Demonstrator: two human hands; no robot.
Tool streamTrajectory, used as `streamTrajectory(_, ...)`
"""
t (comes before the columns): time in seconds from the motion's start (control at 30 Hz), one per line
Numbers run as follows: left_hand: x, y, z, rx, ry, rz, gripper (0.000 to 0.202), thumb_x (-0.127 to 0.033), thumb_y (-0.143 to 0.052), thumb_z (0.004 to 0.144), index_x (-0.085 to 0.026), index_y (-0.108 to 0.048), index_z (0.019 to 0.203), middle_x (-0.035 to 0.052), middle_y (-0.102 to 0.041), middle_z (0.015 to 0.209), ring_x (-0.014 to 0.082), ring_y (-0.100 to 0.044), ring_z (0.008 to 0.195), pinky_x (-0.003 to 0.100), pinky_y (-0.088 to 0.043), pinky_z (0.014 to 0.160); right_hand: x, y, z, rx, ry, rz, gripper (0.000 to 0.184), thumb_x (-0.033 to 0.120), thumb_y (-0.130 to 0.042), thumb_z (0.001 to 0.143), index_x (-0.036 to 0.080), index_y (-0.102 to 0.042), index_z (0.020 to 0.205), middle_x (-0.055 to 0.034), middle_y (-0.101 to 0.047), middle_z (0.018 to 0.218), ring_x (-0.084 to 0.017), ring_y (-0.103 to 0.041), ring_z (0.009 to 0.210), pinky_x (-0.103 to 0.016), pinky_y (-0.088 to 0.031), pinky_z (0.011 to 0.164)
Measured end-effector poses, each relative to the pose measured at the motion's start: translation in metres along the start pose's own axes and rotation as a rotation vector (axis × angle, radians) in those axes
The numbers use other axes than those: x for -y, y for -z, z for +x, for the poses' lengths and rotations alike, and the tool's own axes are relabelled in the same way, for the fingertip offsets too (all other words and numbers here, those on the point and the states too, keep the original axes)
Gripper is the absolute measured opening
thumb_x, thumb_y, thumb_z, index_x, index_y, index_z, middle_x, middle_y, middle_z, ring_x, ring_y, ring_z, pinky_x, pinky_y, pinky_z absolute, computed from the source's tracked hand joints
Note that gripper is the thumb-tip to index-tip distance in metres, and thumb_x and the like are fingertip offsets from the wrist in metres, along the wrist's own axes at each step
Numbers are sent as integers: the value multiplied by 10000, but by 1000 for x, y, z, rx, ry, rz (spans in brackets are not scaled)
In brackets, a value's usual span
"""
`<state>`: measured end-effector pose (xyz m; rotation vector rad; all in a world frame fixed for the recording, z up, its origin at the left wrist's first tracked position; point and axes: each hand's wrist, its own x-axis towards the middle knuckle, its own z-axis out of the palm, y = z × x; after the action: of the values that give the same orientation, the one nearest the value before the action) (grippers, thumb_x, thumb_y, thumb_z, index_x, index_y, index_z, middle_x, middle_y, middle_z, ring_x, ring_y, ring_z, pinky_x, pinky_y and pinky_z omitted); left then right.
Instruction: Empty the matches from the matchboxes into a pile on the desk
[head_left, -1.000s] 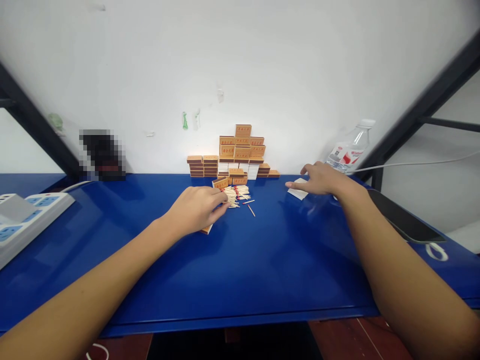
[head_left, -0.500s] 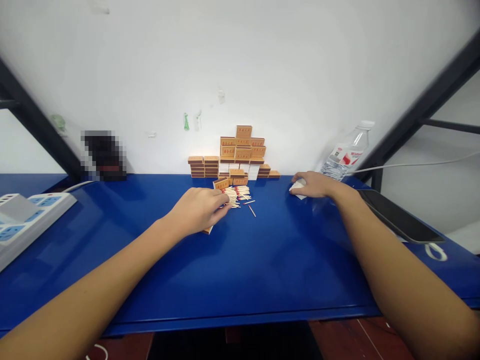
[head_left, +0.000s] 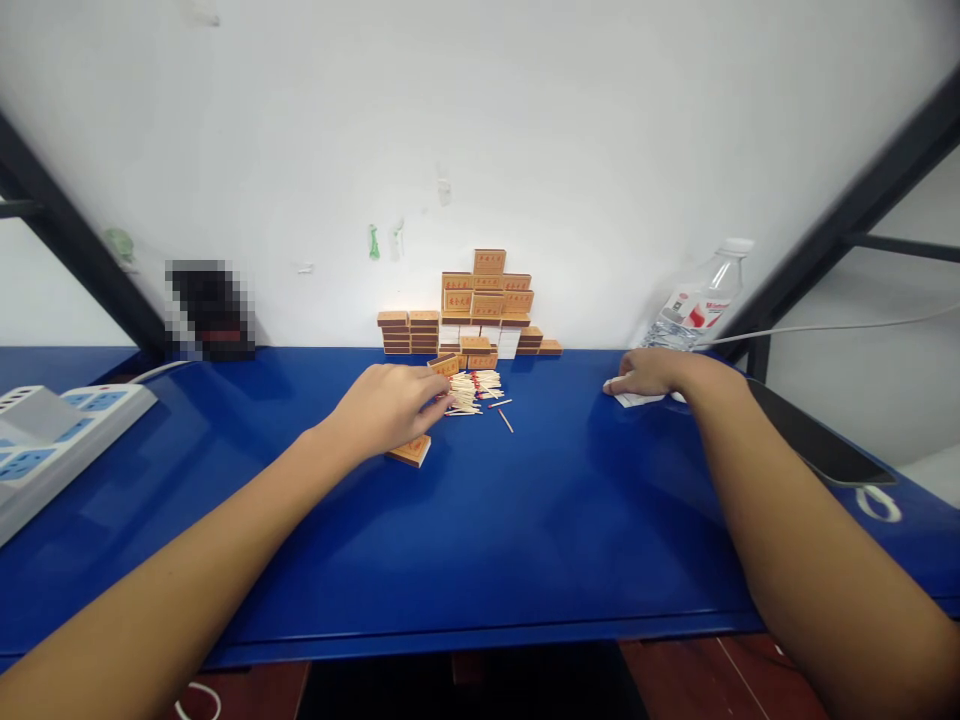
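Your left arm reaches in from the lower left, elbow well bent out of view, forearm low over the blue table (head_left: 487,540). Your left hand (head_left: 394,405) is back-up, fingers curled, the thumb a little apart from the forefinger at the left edge of the match pile (head_left: 474,391). Whether it has hold of a match: cannot tell.

Your right arm comes in from the lower right and bends inward at the wrist. Your right hand (head_left: 651,372) lies low and half curled over a piece of white paper (head_left: 634,399), in contact with it; pinched or merely pressed, cannot tell.

Surroundings: one matchbox (head_left: 412,450) lies just below your left hand, partly covered by it; another, the tilted matchbox (head_left: 447,364), is just beyond your fingers. Two loose matches (head_left: 506,421) lie right of the pile. The matchbox stack (head_left: 489,305) stands behind it, by the wall. A clear bottle (head_left: 694,305) is close behind your right hand, which hides its base; a dark phone-like slab (head_left: 817,435) is partly behind your right forearm. A power strip (head_left: 75,440) sits at far left.
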<state>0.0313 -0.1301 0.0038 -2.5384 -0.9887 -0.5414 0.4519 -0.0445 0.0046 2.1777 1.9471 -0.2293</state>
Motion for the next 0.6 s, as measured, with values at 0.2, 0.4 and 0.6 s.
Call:
streamTrajectory(0.2, 11, -2, -1, 21, 52, 19, 306, -373, -519, 1023, -196, -753, 937, 39, -732, 762, 166, -641, 629, 297, -367, 533, 41, 9, -28, -323, 216, -16, 448, 555, -698, 822, 184, -738, 1070, -183, -738, 1169, -375, -701, 1049, -462, -550, 864)
streamTrajectory(0.4, 8, -2, 0, 86, 62, -14, 268, -331, -542, 1006, -186, -760, 949, 45, -734, 776, 173, -639, 637, 302, -383, 546, 117, -8, -63, -123, 613, 244, 378, 590, -710, 842, 213, -709, 859, -71, -761, 875, -226, -696, 762, -334, -503, 668)
streamTrajectory(0.6, 11, -3, -1, 60, 59, 2, 290, -377, -544, 1019, -189, -749, 937, 37, -727, 757, 165, -640, 626, 293, -358, 535, 130, -18, -73, -90, 712, 303, 197, 409, -723, 853, 217, -690, 822, -38, -749, 822, -184, -663, 694, -306, -468, 604)
